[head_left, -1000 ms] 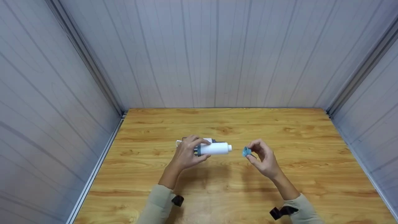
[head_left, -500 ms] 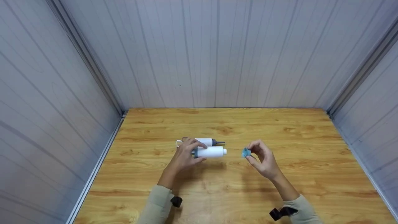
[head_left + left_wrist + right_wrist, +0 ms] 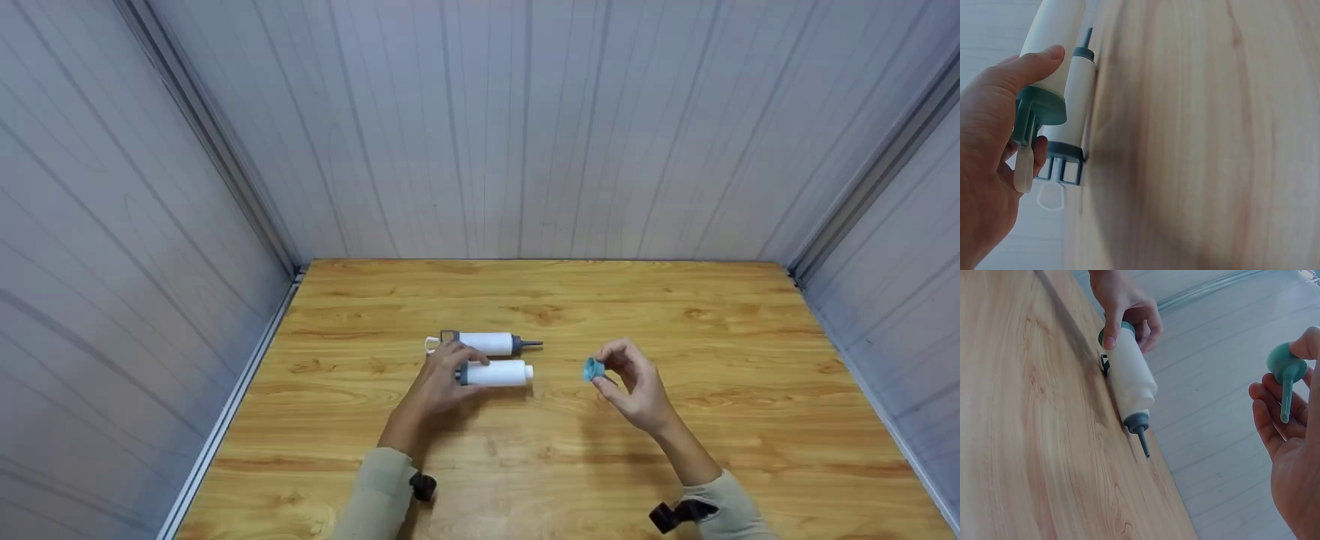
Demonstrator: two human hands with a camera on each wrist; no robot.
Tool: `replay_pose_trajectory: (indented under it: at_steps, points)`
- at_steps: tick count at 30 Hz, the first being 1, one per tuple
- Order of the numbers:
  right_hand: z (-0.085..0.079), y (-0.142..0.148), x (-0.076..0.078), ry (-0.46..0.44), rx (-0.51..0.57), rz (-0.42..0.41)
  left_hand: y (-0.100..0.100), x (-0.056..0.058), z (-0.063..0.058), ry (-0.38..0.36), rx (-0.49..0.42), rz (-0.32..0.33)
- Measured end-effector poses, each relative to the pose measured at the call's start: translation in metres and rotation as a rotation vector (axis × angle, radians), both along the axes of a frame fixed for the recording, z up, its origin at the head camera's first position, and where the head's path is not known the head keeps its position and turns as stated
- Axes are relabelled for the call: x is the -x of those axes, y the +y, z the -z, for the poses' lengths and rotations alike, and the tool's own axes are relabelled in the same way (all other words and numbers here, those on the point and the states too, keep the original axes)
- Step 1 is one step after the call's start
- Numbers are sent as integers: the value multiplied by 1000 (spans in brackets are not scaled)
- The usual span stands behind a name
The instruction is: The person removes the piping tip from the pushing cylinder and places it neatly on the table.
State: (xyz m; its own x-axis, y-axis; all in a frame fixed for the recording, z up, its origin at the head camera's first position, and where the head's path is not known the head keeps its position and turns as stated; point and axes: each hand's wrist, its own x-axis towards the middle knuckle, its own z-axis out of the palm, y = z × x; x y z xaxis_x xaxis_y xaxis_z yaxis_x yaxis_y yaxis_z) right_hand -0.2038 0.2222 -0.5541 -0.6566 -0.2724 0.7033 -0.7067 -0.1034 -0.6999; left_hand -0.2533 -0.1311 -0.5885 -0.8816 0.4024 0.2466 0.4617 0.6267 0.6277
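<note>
Over the wood-grain tabletop point(image 3: 525, 465), the left hand point(image 3: 433, 382) grips a white syringe-style bottle point(image 3: 496, 373) near its teal collar point(image 3: 1045, 106), thumb against the barrel; were that thumb to loosen, the bottle could drop against its nozzle-fitted twin point(image 3: 486, 344) lying just beyond. The held barrel looks smooth and opaque, its white neck point(image 3: 529, 371) bare. Farther right, the right hand point(image 3: 643, 394) pinches a teal nozzle point(image 3: 592, 368), which uneven squeezing might pop free.

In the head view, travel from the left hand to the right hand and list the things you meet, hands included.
Left hand → white tube it grips → teal nozzle → right hand pinching that nozzle.
</note>
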Motion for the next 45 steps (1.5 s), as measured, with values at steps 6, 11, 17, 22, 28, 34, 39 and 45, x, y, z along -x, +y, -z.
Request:
replay_pose_trajectory:
  at_steps: [6,11,17,22,28,34,39,45]
  points:
    - [-1,-1,0,18,7,-6,-4,1,7,-46,17,-9]
    - [0,0,1,22,3,-9,-6,1,12,-67,49,-6]
    - [1,2,1,-5,-19,6,-7,1,14,-76,57,0]
    - [1,4,1,-18,-30,4,-7,3,15,-84,47,-8]
    - [2,2,0,-15,0,2,-7,1,16,-63,60,-15]
    - [2,1,0,10,14,-10,-6,2,17,-54,60,-25]
    - [1,1,0,17,10,-13,-7,1,16,-36,68,-38]
    - [1,2,2,-2,-5,-6,-7,1,15,-27,69,-55]
